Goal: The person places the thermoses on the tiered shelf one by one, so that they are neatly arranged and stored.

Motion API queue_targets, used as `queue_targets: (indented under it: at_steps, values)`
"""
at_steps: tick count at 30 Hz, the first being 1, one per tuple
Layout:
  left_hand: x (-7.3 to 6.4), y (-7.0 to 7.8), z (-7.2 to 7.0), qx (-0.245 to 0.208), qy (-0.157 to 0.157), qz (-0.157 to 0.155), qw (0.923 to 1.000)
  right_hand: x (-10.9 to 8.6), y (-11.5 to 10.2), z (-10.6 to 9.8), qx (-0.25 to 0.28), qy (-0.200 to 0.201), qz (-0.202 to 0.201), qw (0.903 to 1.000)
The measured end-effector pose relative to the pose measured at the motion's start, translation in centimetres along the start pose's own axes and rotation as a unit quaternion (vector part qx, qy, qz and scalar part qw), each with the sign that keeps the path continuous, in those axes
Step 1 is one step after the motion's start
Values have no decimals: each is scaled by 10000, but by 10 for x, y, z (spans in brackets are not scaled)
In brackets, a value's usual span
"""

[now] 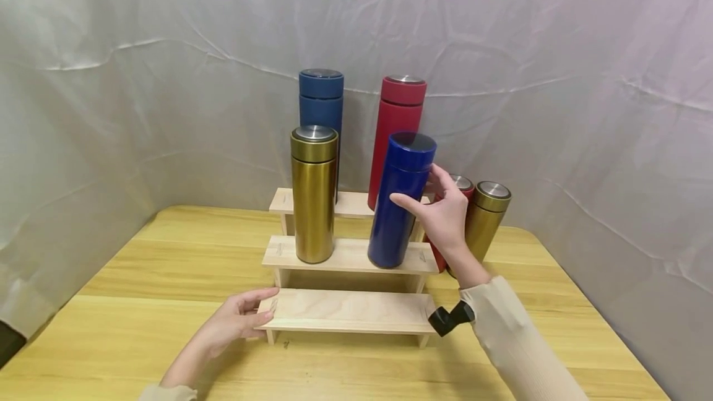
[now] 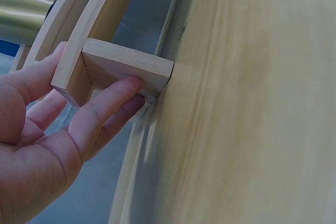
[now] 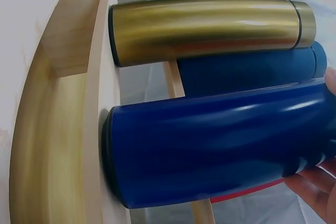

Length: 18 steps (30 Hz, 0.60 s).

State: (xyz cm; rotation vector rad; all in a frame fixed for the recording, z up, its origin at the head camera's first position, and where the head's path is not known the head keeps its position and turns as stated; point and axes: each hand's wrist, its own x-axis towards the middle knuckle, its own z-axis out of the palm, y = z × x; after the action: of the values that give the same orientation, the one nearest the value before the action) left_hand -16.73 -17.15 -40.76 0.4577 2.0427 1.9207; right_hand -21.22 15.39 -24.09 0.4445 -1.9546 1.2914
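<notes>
My right hand (image 1: 445, 212) holds a glossy blue thermos bottle (image 1: 402, 203) by its upper part, thumb in front. The bottle's base is at the right side of the middle step of a three-step wooden stand (image 1: 351, 311). In the right wrist view the blue bottle (image 3: 220, 145) meets the board with its dark base. My left hand (image 1: 231, 320) grips the left end of the lowest step. The left wrist view shows the fingers (image 2: 107, 103) against the stand's side panel. A gold thermos bottle (image 1: 314, 209) stands upright on the middle step's left side.
On the top step stand a matte blue thermos bottle (image 1: 322, 104) and a red one (image 1: 401, 116). Behind my right hand, another gold bottle (image 1: 487, 221) and a partly hidden red bottle (image 1: 463, 185) stand on the wooden table (image 1: 111, 327). Pale cloth (image 1: 167, 104) surrounds the table.
</notes>
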Motion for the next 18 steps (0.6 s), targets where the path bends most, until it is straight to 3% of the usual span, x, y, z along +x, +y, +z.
queue_targets:
  at_steps: [5, 18]
  values:
    - [0, 1, 0, 4, 11, -6, 10000, 4, 22, 4, 44, -15, -134, 9999]
    - [0, 0, 0, -29, 41, -28, 10000, 3, 25, 7, -2, -55, -142, 9999]
